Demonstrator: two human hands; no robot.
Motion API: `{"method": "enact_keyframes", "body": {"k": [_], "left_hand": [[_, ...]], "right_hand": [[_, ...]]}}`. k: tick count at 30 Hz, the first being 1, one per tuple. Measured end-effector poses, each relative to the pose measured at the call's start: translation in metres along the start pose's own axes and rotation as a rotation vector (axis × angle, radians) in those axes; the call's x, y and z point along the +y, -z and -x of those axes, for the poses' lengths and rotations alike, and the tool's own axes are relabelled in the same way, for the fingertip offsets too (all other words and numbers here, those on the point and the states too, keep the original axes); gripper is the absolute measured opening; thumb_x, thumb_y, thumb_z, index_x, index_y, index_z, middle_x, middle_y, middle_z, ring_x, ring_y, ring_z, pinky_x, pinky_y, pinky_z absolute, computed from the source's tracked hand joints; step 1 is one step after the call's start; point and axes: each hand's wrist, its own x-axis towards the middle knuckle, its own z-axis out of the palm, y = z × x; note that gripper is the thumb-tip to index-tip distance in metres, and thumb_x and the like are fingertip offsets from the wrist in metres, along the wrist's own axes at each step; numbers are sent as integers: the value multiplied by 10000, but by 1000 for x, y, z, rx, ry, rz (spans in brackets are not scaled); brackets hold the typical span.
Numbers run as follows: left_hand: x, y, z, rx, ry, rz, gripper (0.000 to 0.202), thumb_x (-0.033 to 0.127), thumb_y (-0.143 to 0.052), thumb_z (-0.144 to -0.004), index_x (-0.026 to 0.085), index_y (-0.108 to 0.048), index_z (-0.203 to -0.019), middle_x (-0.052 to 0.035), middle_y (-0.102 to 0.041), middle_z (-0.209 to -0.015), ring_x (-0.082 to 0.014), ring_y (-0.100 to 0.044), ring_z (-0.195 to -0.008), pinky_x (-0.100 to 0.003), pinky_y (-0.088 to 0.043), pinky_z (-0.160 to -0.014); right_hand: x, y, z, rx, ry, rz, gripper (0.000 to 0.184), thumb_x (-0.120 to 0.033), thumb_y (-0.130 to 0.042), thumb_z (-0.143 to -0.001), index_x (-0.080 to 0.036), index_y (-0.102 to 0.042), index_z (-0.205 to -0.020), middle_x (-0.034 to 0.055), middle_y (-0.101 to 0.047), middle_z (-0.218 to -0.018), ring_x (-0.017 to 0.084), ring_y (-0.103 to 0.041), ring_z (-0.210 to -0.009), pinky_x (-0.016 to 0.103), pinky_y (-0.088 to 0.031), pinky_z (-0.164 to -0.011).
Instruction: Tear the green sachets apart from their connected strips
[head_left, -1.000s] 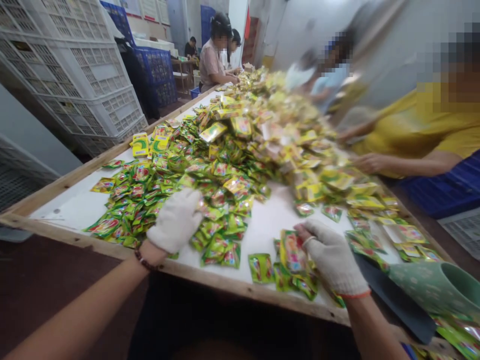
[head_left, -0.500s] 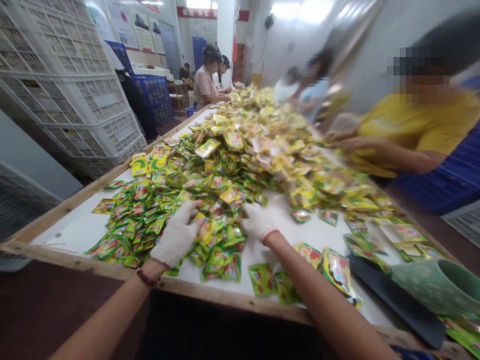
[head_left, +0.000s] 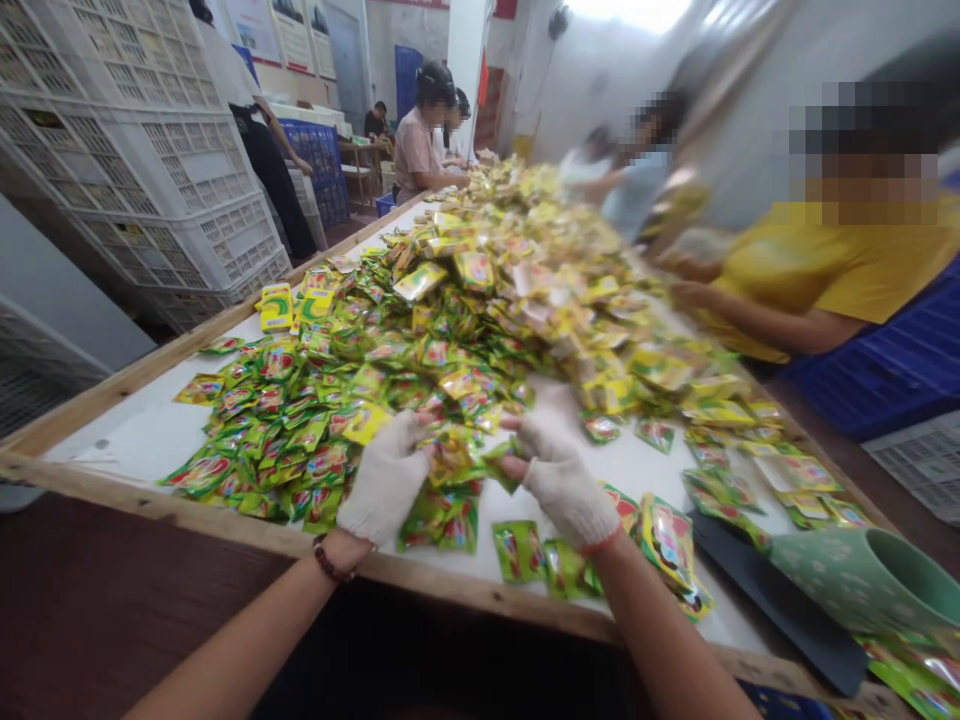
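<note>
Sachets in green and yellow foil fill both gloved hands: the left hand and the right hand are curled around one small bunch, gripping it between them just above the surface, at the near edge of the big sachet heap. Gathering looks barely begun, by my reading. Only a small stack lies collected to the right of the right hand, with a few loose sachets near the wooden rim in front of it. Nearly all of the heap lies unsorted, spreading from the hands to the far end of the surface. Left of the heap, a flat scatter of green sachets reaches toward bare white board. A green patterned pouch lies open on a dark mat to the right of the small stack. Across the heap, a person in a yellow shirt reaches into it with both arms. White crates stand stacked beyond the heap's left side.
</note>
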Motion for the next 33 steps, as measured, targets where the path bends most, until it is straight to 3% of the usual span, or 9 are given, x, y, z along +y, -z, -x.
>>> {"method": "enact_keyframes", "body": {"k": [2,4,7,12,16,22,26,30,33], "left_hand": [[5,-14,9,-52,49,187,561,426,-670,-744,73,-512,-1151,-116,-531,-1086,-253,-520,-1015,-280,-485,-821],[9,-27,18,-122,124,284,545,455,-694,-791,61,-540,-1135,-130,-544,-1045,-252,-549,-939,-262,-502,-761],[10,-38,29,-155,152,337,543,465,-737,-795,62,-563,-1114,-126,-549,-1013,-222,-559,-859,-208,-499,-694],[6,-52,32,-77,131,452,516,400,-783,-765,52,-543,-1060,-130,-549,-960,-202,-559,-813,-188,-501,-669],[9,-66,33,-14,67,535,454,358,-780,-784,65,-521,-1014,-122,-548,-951,-184,-548,-823,-184,-493,-705],[10,-80,28,108,6,442,427,415,-735,-823,94,-528,-1013,-123,-508,-1115,-231,-517,-984,-223,-471,-793],[11,-81,22,55,-90,320,307,365,-682,-846,93,-577,-945,-88,-535,-1008,-184,-507,-944,-179,-434,-814],[17,-79,18,-31,69,492,429,380,-771,-760,70,-554,-963,-115,-545,-961,-208,-537,-862,-213,-474,-737],[20,-83,18,79,187,742,521,316,-874,-618,82,-514,-913,-111,-542,-974,-207,-552,-835,-221,-492,-705]], "right_hand": [[0,-7,11,-13,-39,-84,814,-638,-511,-600,-141,-353,-1226,24,-508,-1073,-172,-441,-709,-27,-429,-641],[1,-14,17,47,-94,-63,792,-676,-518,-580,-100,-458,-1121,16,-534,-967,-177,-405,-654,-43,-391,-589],[3,-20,19,72,-158,-84,784,-706,-515,-561,-86,-492,-1040,-1,-525,-810,-161,-379,-567,-33,-339,-512],[8,-21,16,141,-170,-61,802,-744,-485,-540,-110,-407,-1025,-16,-523,-833,-102,-444,-552,22,-355,-487],[13,-23,16,203,-183,26,716,-712,-354,-634,-102,-385,-1009,-33,-498,-794,-104,-434,-534,54,-402,-518],[15,-25,18,353,-53,251,696,-685,-238,-724,-60,-507,-870,-24,-488,-741,-201,-266,-571,-112,-205,-505],[16,-26,17,420,-84,202,639,-647,-252,-735,-70,-476,-892,-34,-495,-749,-197,-274,-555,-104,-217,-502],[19,-25,18,347,-172,121,644,-657,-239,-727,-125,-396,-1055,-39,-520,-802,-152,-341,-500,-14,-315,-490],[21,-23,20,395,-144,109,688,-646,-355,-690,-160,-327,-1176,-29,-539,-916,-153,-400,-557,-15,-368,-530]]}}
